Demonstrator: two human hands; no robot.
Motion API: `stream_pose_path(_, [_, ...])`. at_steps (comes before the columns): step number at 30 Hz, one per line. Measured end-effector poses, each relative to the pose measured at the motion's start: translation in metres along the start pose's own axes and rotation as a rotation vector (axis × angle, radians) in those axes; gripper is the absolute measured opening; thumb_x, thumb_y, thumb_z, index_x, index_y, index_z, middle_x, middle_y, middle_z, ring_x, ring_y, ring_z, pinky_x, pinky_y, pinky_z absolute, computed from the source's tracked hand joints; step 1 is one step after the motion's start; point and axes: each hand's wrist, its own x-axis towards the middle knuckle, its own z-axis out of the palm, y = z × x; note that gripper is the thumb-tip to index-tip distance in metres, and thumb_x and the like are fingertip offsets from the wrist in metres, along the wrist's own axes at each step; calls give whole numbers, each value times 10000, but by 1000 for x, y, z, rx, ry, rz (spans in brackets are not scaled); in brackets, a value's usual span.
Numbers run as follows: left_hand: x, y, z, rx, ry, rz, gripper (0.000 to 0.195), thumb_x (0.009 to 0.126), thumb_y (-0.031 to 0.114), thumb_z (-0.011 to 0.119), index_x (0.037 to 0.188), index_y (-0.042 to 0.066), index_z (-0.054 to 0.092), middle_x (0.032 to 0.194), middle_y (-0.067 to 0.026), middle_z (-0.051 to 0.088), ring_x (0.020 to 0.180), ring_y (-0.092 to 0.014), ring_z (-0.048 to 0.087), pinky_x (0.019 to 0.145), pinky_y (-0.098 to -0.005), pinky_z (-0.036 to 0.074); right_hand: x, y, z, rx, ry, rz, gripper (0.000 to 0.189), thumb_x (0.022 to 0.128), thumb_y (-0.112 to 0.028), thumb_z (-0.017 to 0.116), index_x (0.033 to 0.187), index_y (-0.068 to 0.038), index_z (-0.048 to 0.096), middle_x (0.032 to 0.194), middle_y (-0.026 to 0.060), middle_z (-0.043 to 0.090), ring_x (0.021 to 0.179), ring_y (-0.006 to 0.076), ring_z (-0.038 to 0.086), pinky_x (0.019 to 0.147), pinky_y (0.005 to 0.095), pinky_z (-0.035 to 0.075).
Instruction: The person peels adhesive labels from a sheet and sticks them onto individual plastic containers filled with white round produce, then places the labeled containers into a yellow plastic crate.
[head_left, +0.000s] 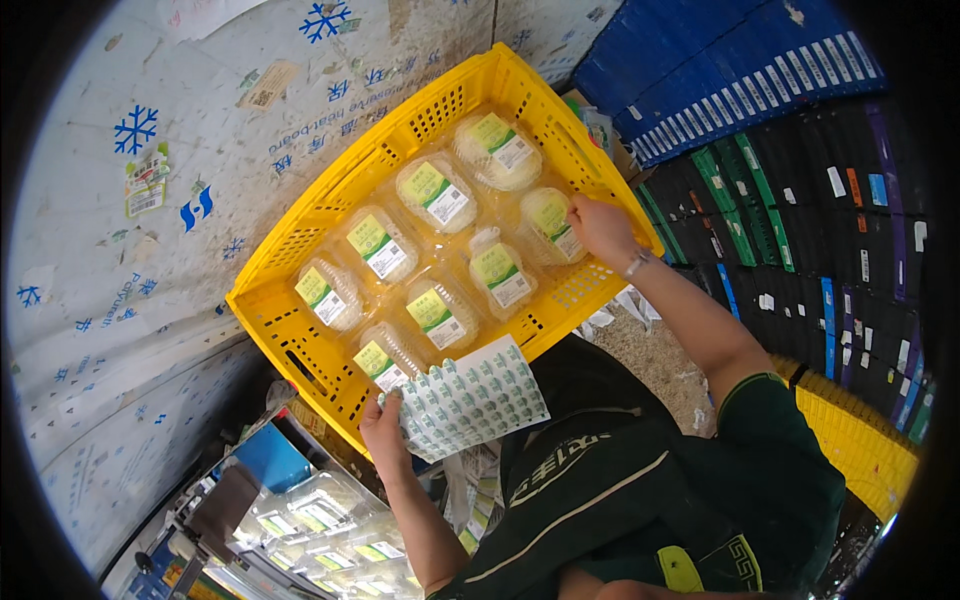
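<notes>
Before me is a yellow plastic crate (360, 161) with perforated walls. Inside lie several clear-packed round items in foam netting (436, 193), each bearing a green and white label. My left hand (385, 427) grips a sheet of small green and white stickers (472, 401) by its left edge, over the crate's near wall. My right hand (604, 229) reaches over the crate's right part, its fingertips at the label of the rightmost netted pack (551, 225); whether they pinch anything is hidden.
Insulated wall panels (210, 127) rise behind the crate. Blue crates (697, 67) and black crates (817, 202) are stacked at right, above yellow crates (855, 427). At lower left, more labelled clear packs (330, 525) stand beside a dark machine-like device (225, 502).
</notes>
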Motion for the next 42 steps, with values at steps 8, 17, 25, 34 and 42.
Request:
stream_pose_path(8, [-2,-13,0,19,44,37,149,913,124,636,986,-4,657,771,55,593,647,-19,440,576,-186,340,30,0,14,-245,-179,18,350,887,-173,547,1199,-16,547,631,132,627,553,350,612,491,455,484])
stream_pose_path(17, [-2,-9,9,23,-14,55,234,927,86,611,1135,-19,629,978,-3,650,834,-49,540,739,-196,424,172,-41,21,33,275,-246,552,869,-104,553,1397,-141,399,1074,153,634,833,337,636,661,446,518])
stream_pose_path(25, [-14,-15,12,-43,41,40,193,936,94,601,1096,-9,636,944,2,660,806,-49,546,730,-204,429,158,-104,-5,168,51,-308,559,806,-43,621,1338,-115,468,1260,187,489,889,334,625,721,432,526])
stream_pose_path(34, [-33,-13,12,-43,88,12,129,941,118,620,1005,6,625,857,53,613,710,-6,456,620,-170,347,151,-150,55,-38,131,-705,345,808,-64,614,1152,-88,599,1220,125,529,981,320,609,799,409,516])
stream_pose_path(42, [-50,-18,0,-4,115,56,116,948,129,617,985,19,613,790,73,574,655,7,390,561,-164,280,61,-94,24,883,-794,112,238,811,-66,673,1038,-19,623,948,46,628,815,119,589,716,266,491])
